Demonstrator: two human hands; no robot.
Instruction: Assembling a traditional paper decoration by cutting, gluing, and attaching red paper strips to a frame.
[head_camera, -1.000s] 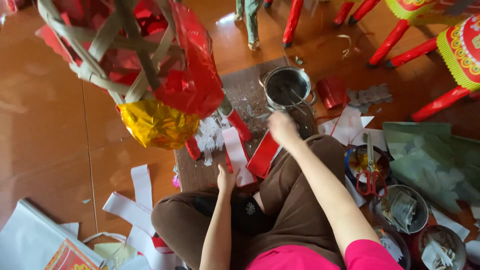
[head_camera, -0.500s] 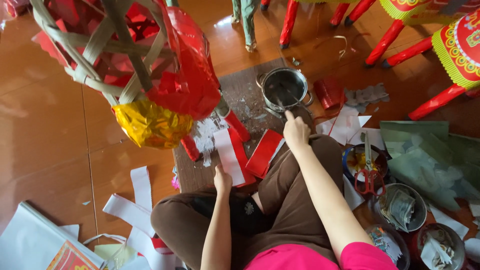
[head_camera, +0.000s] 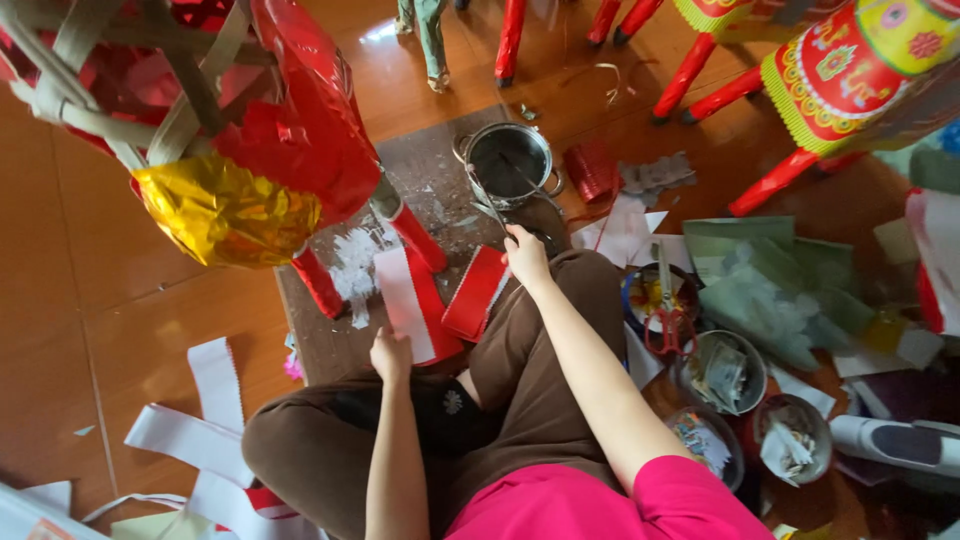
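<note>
Your red lantern frame (head_camera: 300, 130) hangs far left | metal pot (head_camera: 510, 160) far centre | your right hand (head_camera: 526, 255) pinches a brush handle beside pot | your left hand (head_camera: 390, 355) presses fingers together on red-and-white paper strip (head_camera: 415, 305) near centre.

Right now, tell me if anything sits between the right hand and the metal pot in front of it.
Nothing visible blocks it. The right hand rests at the knee, and the metal pot stands just beyond on the grey mat. Only a thin tool handle slants out of the pot toward the hand.
</note>
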